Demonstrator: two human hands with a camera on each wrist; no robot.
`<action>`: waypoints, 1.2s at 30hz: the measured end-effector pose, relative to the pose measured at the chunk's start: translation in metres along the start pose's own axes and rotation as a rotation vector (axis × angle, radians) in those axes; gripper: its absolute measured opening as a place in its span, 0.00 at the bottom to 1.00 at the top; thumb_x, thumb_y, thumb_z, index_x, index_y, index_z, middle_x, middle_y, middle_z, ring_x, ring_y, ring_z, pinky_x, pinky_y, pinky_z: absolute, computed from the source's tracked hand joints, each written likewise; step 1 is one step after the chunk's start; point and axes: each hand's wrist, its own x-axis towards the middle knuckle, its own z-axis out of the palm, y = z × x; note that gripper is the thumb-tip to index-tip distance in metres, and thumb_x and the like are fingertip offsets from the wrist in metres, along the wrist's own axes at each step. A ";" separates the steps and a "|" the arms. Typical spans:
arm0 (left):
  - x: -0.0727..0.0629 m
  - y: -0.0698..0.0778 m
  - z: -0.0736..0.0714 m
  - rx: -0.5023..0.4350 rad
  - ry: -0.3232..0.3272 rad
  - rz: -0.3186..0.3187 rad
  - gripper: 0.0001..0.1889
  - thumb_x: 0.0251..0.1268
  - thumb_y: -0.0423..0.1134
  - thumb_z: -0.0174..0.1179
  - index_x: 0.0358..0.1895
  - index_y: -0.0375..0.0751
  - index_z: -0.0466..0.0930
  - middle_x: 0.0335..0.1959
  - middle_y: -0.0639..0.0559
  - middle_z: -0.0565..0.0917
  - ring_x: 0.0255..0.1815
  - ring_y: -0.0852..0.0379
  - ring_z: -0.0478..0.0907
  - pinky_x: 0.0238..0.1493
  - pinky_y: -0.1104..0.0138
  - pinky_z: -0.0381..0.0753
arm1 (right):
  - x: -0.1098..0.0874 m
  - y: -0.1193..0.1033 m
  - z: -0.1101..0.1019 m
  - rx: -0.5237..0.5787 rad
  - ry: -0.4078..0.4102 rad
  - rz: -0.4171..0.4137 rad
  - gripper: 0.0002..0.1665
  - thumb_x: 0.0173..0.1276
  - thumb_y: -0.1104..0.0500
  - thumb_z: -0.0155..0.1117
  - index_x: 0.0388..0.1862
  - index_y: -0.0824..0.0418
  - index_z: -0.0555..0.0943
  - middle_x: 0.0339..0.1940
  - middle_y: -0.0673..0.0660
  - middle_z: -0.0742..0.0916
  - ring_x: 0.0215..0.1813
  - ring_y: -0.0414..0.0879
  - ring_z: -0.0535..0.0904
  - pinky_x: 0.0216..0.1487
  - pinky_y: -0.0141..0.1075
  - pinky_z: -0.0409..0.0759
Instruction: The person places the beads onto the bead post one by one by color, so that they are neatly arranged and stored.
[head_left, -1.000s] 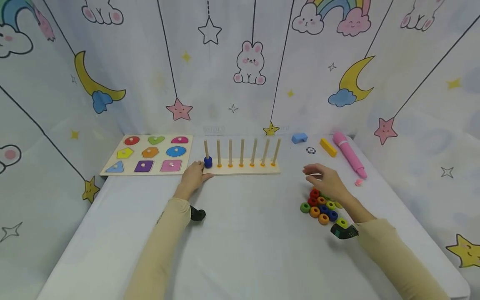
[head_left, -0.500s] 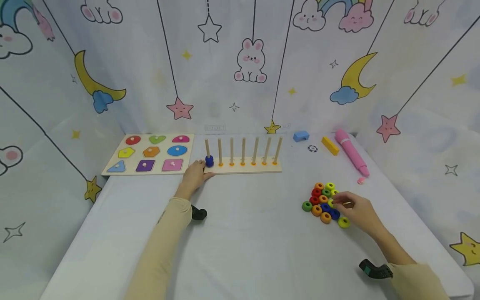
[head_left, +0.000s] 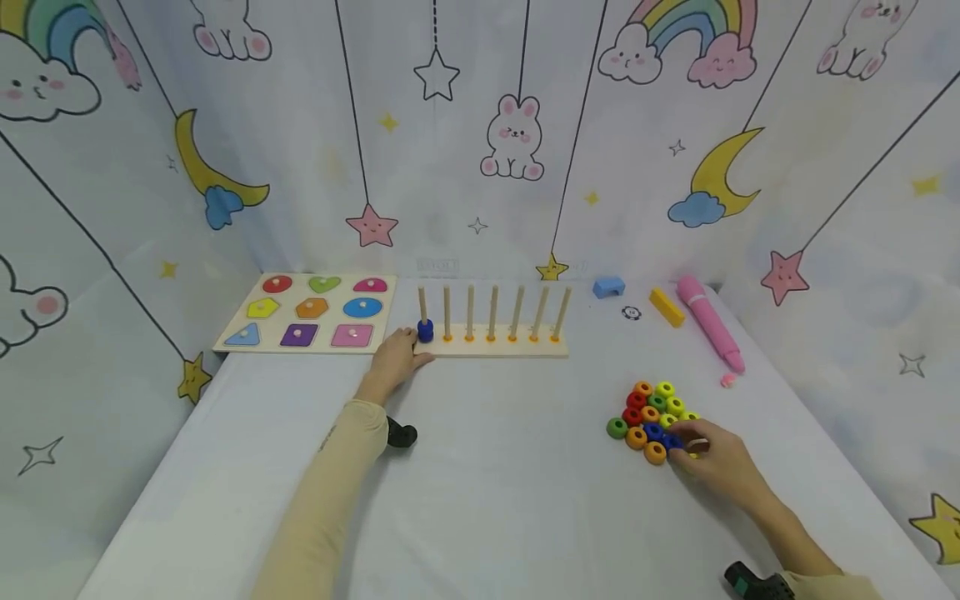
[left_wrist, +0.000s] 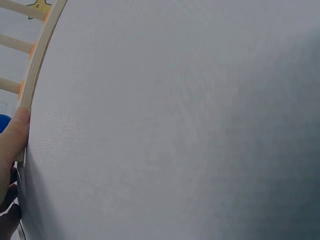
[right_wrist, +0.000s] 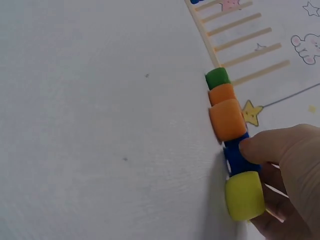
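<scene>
My left hand (head_left: 395, 360) grips the left end of a wooden peg board (head_left: 495, 352), its thumb along the front edge in the left wrist view. Blue beads (head_left: 425, 332) are stacked on the leftmost peg; the other pegs carry no beads. On the right side of the table, my right hand (head_left: 716, 460) pinches a blue bead (right_wrist: 239, 159) at the near side of a cluster of coloured beads. Its thumb presses the bead's near face, with the other fingers behind, partly hidden. A yellow bead (right_wrist: 245, 196) lies beside those fingers, and an orange bead (right_wrist: 228, 120) sits just beyond the blue one.
A shape puzzle board (head_left: 341, 310) lies left of the peg board. At the back right are a blue block (head_left: 608, 287), a small black-and-white disc (head_left: 632, 313), a yellow block (head_left: 667, 308), a pink pen-shaped toy (head_left: 710, 323) and a small pink piece (head_left: 728, 381).
My right hand has gone from over the far side of the bead cluster to its right, then nearer and down onto a blue bead. My left hand has kept its grip on the peg board.
</scene>
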 end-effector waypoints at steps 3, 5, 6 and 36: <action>0.000 0.002 0.002 -0.007 -0.011 -0.008 0.36 0.67 0.51 0.57 0.65 0.23 0.62 0.65 0.29 0.65 0.68 0.35 0.58 0.69 0.51 0.57 | 0.001 -0.001 -0.005 0.000 0.009 0.000 0.19 0.51 0.71 0.73 0.43 0.68 0.80 0.38 0.57 0.85 0.37 0.40 0.80 0.36 0.24 0.80; 0.000 0.003 0.003 -0.007 -0.012 -0.008 0.36 0.66 0.51 0.57 0.65 0.23 0.63 0.65 0.29 0.65 0.68 0.35 0.58 0.69 0.51 0.57 | 0.004 -0.002 -0.009 0.005 0.026 -0.001 0.19 0.51 0.71 0.72 0.44 0.68 0.80 0.39 0.57 0.84 0.39 0.36 0.79 0.37 0.21 0.79; -0.001 0.003 0.004 -0.002 -0.012 -0.005 0.36 0.66 0.51 0.57 0.65 0.23 0.63 0.65 0.29 0.65 0.68 0.35 0.58 0.69 0.51 0.57 | 0.007 -0.002 -0.011 0.011 0.036 -0.007 0.19 0.52 0.71 0.72 0.44 0.68 0.79 0.39 0.57 0.84 0.40 0.35 0.78 0.38 0.21 0.79; 0.000 0.002 -0.001 -0.016 -0.021 -0.025 0.37 0.66 0.53 0.56 0.66 0.24 0.62 0.66 0.30 0.64 0.69 0.35 0.57 0.70 0.50 0.55 | 0.250 -0.187 0.120 0.404 0.020 -0.345 0.18 0.60 0.72 0.64 0.49 0.73 0.75 0.45 0.64 0.83 0.47 0.50 0.82 0.48 0.28 0.80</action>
